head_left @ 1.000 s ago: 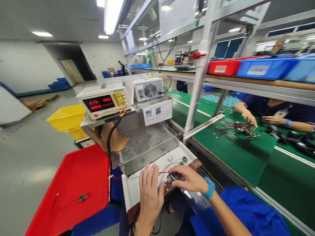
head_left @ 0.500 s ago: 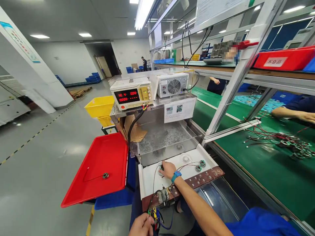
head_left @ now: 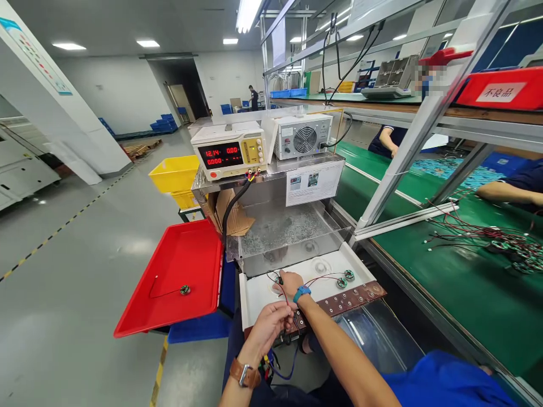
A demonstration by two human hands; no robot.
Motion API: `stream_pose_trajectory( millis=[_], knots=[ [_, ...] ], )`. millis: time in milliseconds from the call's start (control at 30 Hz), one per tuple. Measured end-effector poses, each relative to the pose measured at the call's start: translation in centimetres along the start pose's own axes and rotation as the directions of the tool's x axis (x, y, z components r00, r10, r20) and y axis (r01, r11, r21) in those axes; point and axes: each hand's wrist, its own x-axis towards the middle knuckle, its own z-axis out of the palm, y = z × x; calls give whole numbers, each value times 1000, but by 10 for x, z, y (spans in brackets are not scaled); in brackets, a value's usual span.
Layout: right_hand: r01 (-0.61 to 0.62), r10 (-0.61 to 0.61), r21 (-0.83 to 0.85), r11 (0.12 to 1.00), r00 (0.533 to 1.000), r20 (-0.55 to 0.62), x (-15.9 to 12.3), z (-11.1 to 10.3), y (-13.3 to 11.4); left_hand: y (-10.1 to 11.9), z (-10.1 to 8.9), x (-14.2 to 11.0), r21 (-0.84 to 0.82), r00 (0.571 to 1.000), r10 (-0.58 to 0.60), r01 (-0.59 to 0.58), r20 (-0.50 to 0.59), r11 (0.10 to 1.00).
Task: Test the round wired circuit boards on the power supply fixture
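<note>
Right hand (head_left: 291, 284) grasps small component (head_left: 278, 280) at left end of white tray (head_left: 258, 299); left hand (head_left: 271, 323) pinches red wire (head_left: 284, 291). Far power supply (head_left: 229, 156) reads 12.14, 0.00, 0.000; red bin (head_left: 533, 89), right, labelled "不良品".

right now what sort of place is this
Probably an electronics assembly or testing workshop: there's a bench power supply with a lit red readout, a heap of wired components on the green workbench, and a labelled red bin on the shelf above.

Two wired discs (head_left: 341, 282) lie in the tray (head_left: 253, 294), with the display unit (head_left: 229, 154) behind.
</note>
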Motion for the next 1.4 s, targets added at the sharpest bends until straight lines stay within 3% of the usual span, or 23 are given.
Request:
stream_pose_trajectory(
  millis=[100,167,300,533,867,1400],
  knots=[
    [-4,4,35,999,1000,7,1,1,2,0,-4,19,73,1000,19,-20,1,997],
    [-5,5,44,999,1000,15,2,1,3,-1,-8,29,230,997,81,-77,-6,970],
    [-13,12,46,999,1000,14,4,1,4,-1,-16,42,555,972,233,-185,-16,811],
    [-36,36,49,998,999,6,7,9,6,-13,-29,59,761,957,286,-154,-43,630],
    [-36,35,50,998,999,11,11,16,9,-32,-37,69,843,964,263,-101,-49,528],
    [-24,23,84,996,1000,11,1,0,1,-34,-35,68,825,964,263,-107,-51,554]
  ],
)
